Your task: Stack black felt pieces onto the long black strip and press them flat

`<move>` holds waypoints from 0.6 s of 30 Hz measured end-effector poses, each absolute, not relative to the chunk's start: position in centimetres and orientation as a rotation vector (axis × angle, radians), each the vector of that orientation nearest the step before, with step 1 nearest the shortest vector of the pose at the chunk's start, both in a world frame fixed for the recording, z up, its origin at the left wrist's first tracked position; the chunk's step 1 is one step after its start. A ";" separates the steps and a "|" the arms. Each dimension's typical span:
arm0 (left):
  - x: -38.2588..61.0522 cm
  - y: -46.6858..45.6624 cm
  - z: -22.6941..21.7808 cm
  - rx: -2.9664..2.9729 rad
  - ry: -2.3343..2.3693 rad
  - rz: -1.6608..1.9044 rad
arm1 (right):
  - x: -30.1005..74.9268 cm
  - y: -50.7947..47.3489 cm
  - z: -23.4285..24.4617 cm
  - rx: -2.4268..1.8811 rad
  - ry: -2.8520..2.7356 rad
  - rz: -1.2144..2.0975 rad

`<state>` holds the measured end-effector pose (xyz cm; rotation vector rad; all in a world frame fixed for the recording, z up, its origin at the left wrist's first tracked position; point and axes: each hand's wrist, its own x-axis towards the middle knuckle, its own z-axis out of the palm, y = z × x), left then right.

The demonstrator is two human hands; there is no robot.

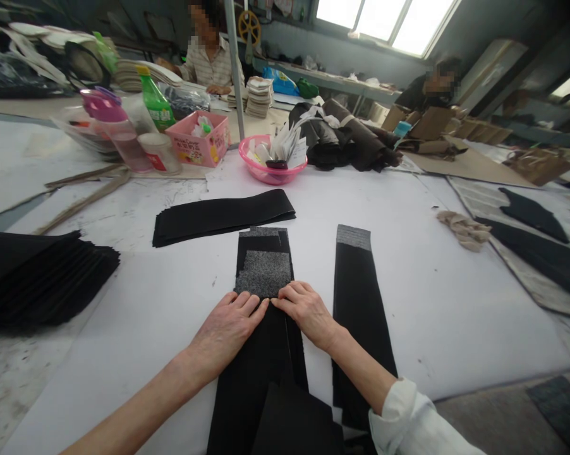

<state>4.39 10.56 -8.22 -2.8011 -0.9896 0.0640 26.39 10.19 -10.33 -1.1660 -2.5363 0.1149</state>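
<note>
The left hand (240, 314) and right hand (308, 311) touch the black strips (254, 360) on the tabletop (436, 316), thumbs nearly meeting at a grey patch (266, 270); whether they pinch, I cannot tell. Another strip (361, 303) lies to the right, a stack (218, 216) beyond, a pile (38, 278) at left.

Left hand (240, 316), right hand (308, 311): both bare. Left forearm (157, 387) bare to the near edge of view. Right forearm (363, 363) bare up to a sleeve (420, 422) at near right: plain off-white cloth, greyish in shadow, creased, its end bunched into a thick fold.
</note>
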 end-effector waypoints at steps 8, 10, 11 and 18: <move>4.6 10.6 -8.2 -2.815 -0.995 0.047 | 26.8 10.3 -10.8 -1.199 -2.479 0.121; 4.6 10.6 -8.2 -2.818 -1.002 0.059 | 26.9 10.3 -10.8 -1.190 -2.483 0.128; 4.7 10.7 -8.1 -2.821 -1.002 0.069 | 27.0 10.2 -10.8 -1.189 -2.483 0.131; 5.2 10.6 -7.9 -2.803 -0.999 0.100 | 27.5 9.4 -10.5 -1.243 -2.477 0.131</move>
